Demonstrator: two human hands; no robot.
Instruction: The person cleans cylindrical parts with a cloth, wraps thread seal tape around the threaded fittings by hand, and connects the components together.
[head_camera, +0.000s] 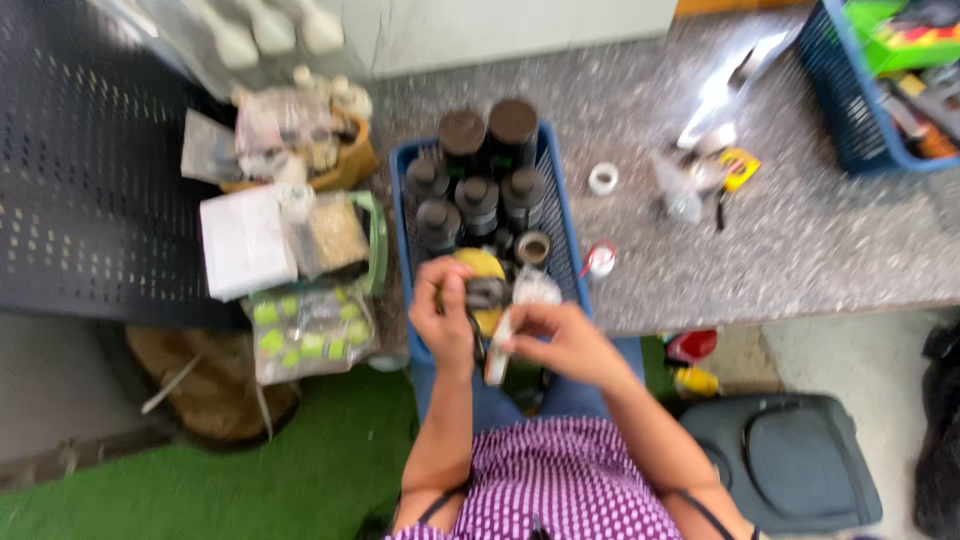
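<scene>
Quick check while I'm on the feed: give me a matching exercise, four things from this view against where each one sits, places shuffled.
Things
1. dark-capped bottles
2. white tape roll
3. left hand
4. grey bag

Places
A. on the floor at the lower right
B. on the speckled counter, right of the blue basket
C. standing in the blue basket
D. on the yellow item at the basket's near end

Pairs: 1-C, 2-B, 3-D, 4-A

A small dark part (484, 293) and a whitish tube (500, 345), seemingly held upright, both blurred.
</scene>
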